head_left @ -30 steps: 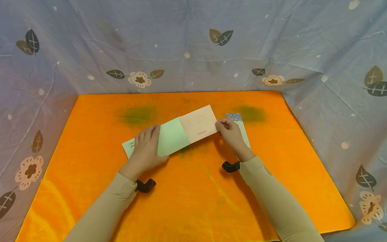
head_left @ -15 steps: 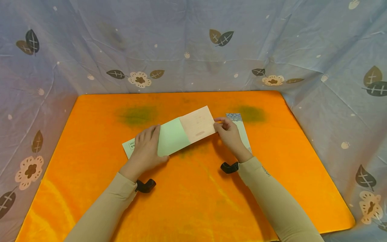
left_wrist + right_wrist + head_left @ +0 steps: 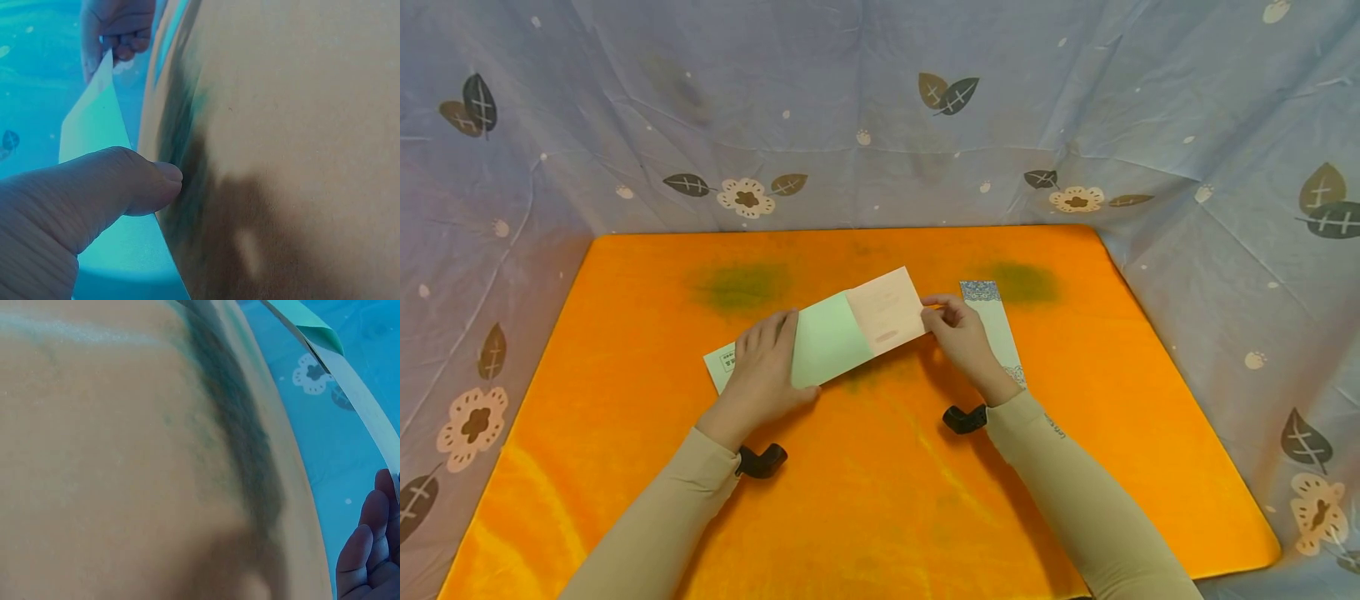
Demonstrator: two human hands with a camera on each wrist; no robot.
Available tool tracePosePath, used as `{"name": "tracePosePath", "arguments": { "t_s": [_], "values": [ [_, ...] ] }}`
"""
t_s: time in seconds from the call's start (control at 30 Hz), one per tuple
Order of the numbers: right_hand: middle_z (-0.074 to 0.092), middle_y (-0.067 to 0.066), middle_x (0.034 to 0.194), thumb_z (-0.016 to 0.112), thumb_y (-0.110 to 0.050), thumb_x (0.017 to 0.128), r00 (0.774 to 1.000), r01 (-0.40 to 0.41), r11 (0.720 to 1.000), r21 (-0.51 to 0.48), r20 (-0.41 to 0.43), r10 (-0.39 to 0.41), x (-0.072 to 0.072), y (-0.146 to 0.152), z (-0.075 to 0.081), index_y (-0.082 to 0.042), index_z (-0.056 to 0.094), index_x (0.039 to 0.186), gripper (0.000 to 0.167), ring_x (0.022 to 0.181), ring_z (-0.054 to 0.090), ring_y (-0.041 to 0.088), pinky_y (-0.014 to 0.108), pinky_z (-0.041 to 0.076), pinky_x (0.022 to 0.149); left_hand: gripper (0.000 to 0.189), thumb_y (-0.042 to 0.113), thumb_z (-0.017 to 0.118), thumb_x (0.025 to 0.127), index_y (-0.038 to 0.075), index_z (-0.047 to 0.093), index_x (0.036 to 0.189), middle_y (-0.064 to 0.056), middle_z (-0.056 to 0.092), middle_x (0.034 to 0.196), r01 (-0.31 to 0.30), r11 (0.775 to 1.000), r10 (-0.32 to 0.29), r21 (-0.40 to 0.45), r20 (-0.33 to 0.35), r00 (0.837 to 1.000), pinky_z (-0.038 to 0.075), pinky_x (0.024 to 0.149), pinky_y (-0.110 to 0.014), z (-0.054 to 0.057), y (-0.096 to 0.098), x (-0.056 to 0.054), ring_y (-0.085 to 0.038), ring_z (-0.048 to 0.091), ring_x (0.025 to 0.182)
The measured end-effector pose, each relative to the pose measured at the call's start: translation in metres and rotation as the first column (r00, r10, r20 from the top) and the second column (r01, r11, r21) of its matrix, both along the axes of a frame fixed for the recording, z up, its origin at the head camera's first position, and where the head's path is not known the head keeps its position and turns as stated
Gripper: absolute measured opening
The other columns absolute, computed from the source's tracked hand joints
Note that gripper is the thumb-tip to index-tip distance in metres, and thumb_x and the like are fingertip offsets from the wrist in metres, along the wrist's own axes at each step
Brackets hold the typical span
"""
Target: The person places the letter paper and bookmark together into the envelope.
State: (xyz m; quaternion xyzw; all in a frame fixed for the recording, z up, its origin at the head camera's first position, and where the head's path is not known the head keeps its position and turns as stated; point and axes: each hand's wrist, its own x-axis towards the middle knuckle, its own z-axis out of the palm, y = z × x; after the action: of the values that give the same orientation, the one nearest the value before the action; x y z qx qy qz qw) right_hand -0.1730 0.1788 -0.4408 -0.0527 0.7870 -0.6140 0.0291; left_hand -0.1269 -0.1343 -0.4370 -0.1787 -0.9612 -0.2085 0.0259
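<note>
A pale green paper sleeve (image 3: 829,340) slants across the middle of the table in the head view, a small printed box at its left end. My left hand (image 3: 760,371) spans it and grips it, thumb at the near edge and fingers towards the far one. Out of the sleeve's right end sticks a pale pink card (image 3: 887,308); its left part is hidden inside. My right hand (image 3: 961,337) pinches the card's right end. In the right wrist view, the sleeve's mouth (image 3: 319,334) gapes around the card (image 3: 365,409), above the table.
A white paper strip (image 3: 996,333) with blue patterned ends lies beside my right hand, partly covered by it. Orange cloth (image 3: 880,500) covers the table. Behind and at both sides hang patterned curtains (image 3: 850,100).
My right hand has moved left with the card, and less of the card shows outside the sleeve. More of the patterned strip is uncovered. The left hand stays put.
</note>
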Motion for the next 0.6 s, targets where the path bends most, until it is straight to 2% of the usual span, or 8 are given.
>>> {"name": "tracePosePath", "arguments": {
  "t_s": [0.2,0.3,0.47,0.6],
  "values": [
    [0.062,0.015,0.094,0.058,-0.029,0.098,1.0,-0.017,1.0,-0.007,-0.007,0.017,0.0,-0.003,-0.001,-0.012,0.061,0.123,0.03,0.09,0.055,0.044,0.052,0.046,0.074,0.118,0.045,0.084,0.069,0.001,0.015,0.154,-0.023,0.023,0.151,0.001,1.0,-0.001,-0.003,0.004,1.0,0.015,0.108,-0.058,0.0,0.001,0.0,-0.041,0.023,0.135],
    [0.062,0.016,0.095,0.058,-0.027,0.099,1.0,-0.028,1.0,-0.01,0.005,0.028,0.001,-0.005,0.0,-0.012,0.061,0.123,0.03,0.092,0.055,0.045,0.052,0.046,0.075,0.118,0.045,0.084,0.068,0.001,0.015,0.154,-0.023,0.023,0.151,0.002,1.0,-0.002,-0.005,0.003,1.0,0.015,0.108,-0.058,0.0,0.001,0.0,-0.041,0.023,0.135],
    [0.061,0.024,0.095,0.056,-0.016,0.099,0.998,-0.056,0.998,-0.011,-0.003,0.056,0.007,-0.01,0.013,-0.003,0.06,0.125,0.029,0.09,0.053,0.048,0.044,0.046,0.07,0.118,0.045,0.084,0.068,0.0,0.016,0.154,-0.023,0.024,0.151,0.002,1.0,-0.002,-0.005,-0.001,1.0,0.016,0.108,-0.059,-0.001,0.001,0.0,-0.041,0.024,0.135],
    [0.06,0.027,0.095,0.055,-0.011,0.099,0.997,-0.07,0.997,0.016,-0.011,0.07,0.015,-0.017,0.029,0.003,0.059,0.124,0.029,0.082,0.055,0.036,0.034,0.045,0.067,0.119,0.046,0.084,0.068,0.0,0.015,0.154,-0.023,0.024,0.151,0.001,1.0,-0.001,-0.008,-0.001,1.0,0.016,0.108,-0.059,-0.001,0.001,-0.001,-0.041,0.023,0.135]
  ]
}}
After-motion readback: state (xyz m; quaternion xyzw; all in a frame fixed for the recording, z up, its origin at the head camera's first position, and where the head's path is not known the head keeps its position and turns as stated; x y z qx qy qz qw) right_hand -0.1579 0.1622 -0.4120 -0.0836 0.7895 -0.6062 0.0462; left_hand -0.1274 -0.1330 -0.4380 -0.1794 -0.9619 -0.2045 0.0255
